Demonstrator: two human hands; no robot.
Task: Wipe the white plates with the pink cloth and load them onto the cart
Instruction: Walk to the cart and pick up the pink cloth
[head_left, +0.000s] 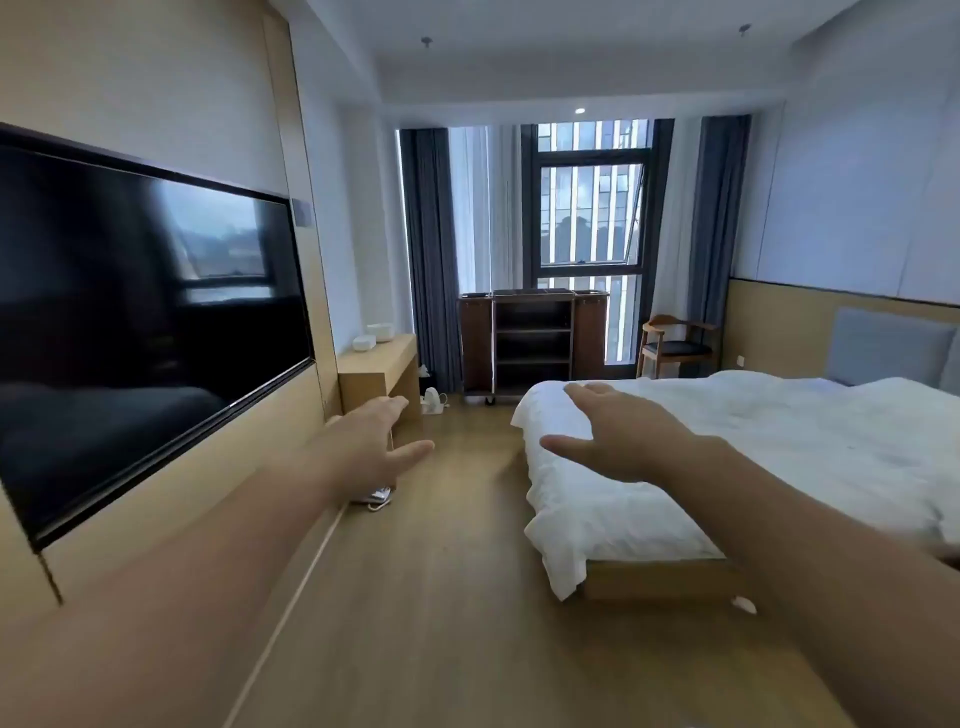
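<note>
A wide black television (145, 312) fills the left wall, and a white-sheeted bed (779, 441) takes up the right side. At the far end, against the window, stands the cart (532, 343), dark brown with open shelves in its middle section and closed side panels. Left of it, a light wooden counter (379, 364) carries two small white dishes (364, 342), too distant to make out further. The left hand (379, 441) and right hand (623, 436) reach forward, well apart, fingers straight and gripping nothing.
</note>
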